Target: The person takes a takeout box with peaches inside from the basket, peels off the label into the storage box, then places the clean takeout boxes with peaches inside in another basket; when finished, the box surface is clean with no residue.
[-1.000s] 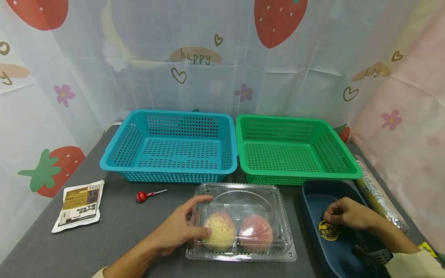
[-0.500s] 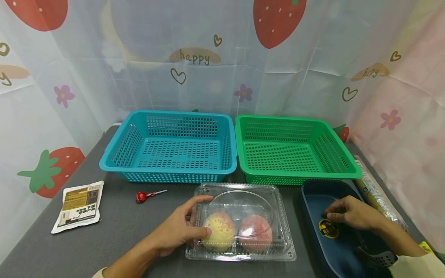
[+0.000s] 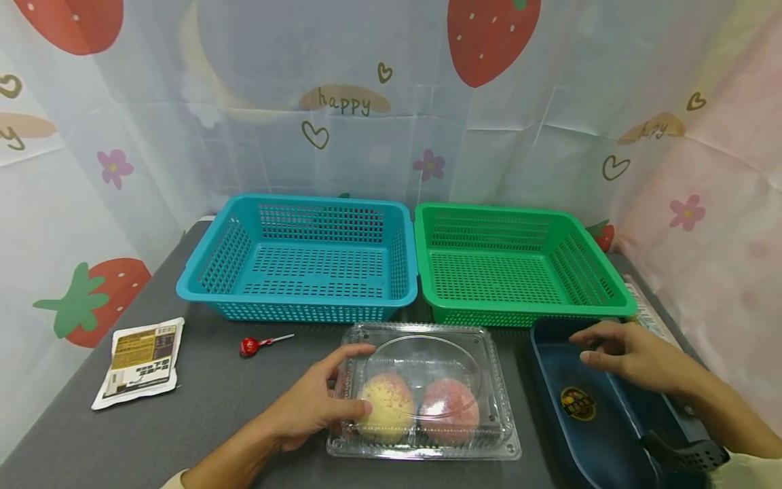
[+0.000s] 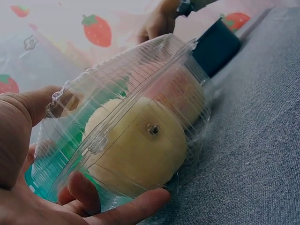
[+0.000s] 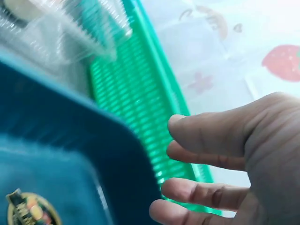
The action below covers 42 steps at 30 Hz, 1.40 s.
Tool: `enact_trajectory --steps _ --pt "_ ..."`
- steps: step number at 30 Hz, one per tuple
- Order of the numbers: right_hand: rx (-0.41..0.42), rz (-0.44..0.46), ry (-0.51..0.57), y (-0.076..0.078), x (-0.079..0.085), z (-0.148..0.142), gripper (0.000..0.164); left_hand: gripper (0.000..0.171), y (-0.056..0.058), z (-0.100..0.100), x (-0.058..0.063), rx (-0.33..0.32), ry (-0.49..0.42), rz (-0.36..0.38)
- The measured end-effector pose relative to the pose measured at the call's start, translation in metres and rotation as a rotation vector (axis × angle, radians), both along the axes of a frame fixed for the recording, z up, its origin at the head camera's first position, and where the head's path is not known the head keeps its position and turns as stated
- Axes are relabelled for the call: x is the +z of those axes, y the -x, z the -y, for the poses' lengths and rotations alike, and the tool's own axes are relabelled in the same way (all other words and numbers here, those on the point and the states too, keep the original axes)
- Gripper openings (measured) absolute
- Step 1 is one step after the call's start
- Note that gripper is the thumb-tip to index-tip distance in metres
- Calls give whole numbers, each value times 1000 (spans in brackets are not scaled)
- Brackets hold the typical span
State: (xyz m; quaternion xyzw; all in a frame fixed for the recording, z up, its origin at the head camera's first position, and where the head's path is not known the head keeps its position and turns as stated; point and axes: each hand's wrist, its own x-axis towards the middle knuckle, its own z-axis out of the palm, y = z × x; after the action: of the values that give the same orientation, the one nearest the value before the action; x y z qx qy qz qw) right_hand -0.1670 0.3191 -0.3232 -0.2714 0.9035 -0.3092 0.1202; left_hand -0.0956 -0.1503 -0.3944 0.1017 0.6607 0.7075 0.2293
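A clear plastic clamshell box [image 3: 430, 339] stands at the middle front with two round, apple-like fruits inside, one yellow [image 3: 386, 407] and one pink [image 3: 449, 411]. My left hand [image 3: 320, 401] grips its left end, thumb on the near side and fingers spread round the far corner. In the left wrist view the lid looks closed over the fruits. To the right lies a deep blue tray [image 3: 565, 435] with a round black-and-gold sticker [image 3: 577, 404] on its floor. Over the tray's far right side, my right hand [image 3: 629, 353] hovers with loosely bent fingers and nothing between them.
A blue basket [image 3: 318, 268] and a green basket [image 3: 495, 272] stand side by side at the back. On the left lie a white-and-brown packet [image 3: 140, 363] and a red lollipop [image 3: 249, 347]. A long wrapped roll [image 3: 650, 312] lies right of the tray, mostly hidden by my arm.
My right hand has lifted away from the sticker and moved up and to the right, its fingers opening. The sticker stays on the tray floor. My left hand has not moved.
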Motion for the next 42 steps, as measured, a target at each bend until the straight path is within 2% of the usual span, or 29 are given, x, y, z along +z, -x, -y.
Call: enact_trajectory --steps 8,17,22,31,42 --pt "-56 -153 28 -3 25 8 33 76 -1 0 0 -2 -12 8" --pt "-196 -263 110 7 33 4 41 75 0 -2 2 7 -13 9" --pt "-262 -279 136 11 33 0 40 75 0 -2 2 12 -10 7" --pt "-377 -291 112 18 28 -7 44 75 -1 -2 1 15 -13 4" --pt "-410 -281 119 27 19 -23 46 75 -1 -2 0 23 -10 11"
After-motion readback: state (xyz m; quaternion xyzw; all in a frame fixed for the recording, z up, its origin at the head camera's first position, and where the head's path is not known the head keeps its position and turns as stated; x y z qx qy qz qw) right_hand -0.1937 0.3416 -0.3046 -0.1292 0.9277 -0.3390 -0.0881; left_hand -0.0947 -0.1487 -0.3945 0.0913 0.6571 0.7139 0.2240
